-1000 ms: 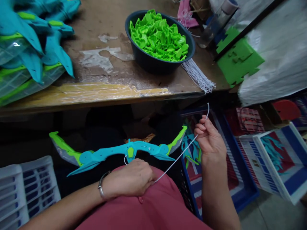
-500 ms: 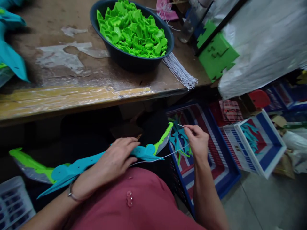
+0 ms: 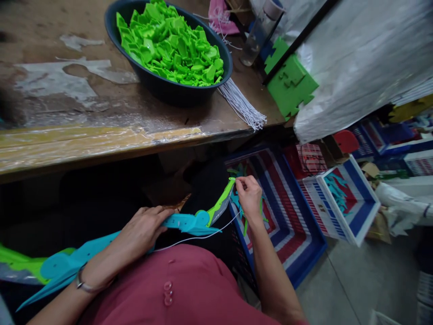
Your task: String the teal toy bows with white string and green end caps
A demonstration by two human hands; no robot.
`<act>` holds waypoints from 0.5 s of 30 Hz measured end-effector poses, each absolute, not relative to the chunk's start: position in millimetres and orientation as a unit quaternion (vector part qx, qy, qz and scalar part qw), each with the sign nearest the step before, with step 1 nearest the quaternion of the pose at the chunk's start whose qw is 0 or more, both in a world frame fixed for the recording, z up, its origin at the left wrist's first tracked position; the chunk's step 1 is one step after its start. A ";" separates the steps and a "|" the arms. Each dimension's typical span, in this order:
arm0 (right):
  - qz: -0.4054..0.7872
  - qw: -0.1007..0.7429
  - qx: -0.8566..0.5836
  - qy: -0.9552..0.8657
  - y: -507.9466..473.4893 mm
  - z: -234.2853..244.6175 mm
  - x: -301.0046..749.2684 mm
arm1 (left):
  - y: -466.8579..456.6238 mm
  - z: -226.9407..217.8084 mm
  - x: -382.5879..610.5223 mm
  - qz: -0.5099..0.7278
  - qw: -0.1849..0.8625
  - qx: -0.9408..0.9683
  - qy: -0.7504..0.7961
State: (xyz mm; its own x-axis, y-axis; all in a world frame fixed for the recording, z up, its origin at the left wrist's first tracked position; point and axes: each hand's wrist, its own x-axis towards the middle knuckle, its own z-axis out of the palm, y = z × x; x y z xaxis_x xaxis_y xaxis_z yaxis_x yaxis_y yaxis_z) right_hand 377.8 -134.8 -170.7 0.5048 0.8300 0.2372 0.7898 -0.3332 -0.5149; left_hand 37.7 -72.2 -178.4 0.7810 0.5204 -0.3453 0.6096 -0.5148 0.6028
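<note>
A long toy bow [image 3: 182, 222] with a teal plastic body and lime-green and grey limbs lies slantwise across my lap. My left hand [image 3: 140, 232] is wrapped over its teal middle grip. At the bow's right tip, my right hand [image 3: 249, 198] pinches the end of a thin white cord [image 3: 176, 245], fingertips touching the green tip. From there the cord hangs slack below the bow and runs back toward my left hand, where it passes out of sight. The bow's left limb reaches the left edge of the view.
On the worktable [image 3: 111, 106] stands a dark basin [image 3: 162, 92] heaped with bright green plastic pieces. A bundle of white cords [image 3: 245, 108] lies beside it, near a clear bottle [image 3: 259, 38]. Below right, a striped crate [image 3: 297, 225] holds teal and green parts; a smaller white crate [image 3: 367, 216] stands beyond.
My right hand has brought the cord's end left onto the bow's green tip, where before it was held a little apart. My left hand keeps its grip; the view has shifted right.
</note>
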 end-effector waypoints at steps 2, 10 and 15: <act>0.026 0.289 -0.818 -0.497 -134.7 -174.4 378.7 | -72.5 -179.8 37.0 -0.054 0.370 0.870 0.323; 0.005 0.253 -0.821 -0.511 -134.9 -177.5 378.1 | -74.3 -180.9 36.6 -0.023 0.366 0.873 0.321; -0.018 0.209 -0.818 -0.536 -133.4 -171.8 372.1 | -73.5 -177.3 38.3 -0.019 0.358 0.876 0.323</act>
State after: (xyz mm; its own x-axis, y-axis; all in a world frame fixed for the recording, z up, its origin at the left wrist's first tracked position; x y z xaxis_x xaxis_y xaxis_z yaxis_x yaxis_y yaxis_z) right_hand 372.1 -133.4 -171.8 0.4253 0.8687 0.2541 0.8841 -0.3387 -0.3220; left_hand 38.3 -73.5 -177.3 0.7911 0.5518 -0.2640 0.5789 -0.5360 0.6145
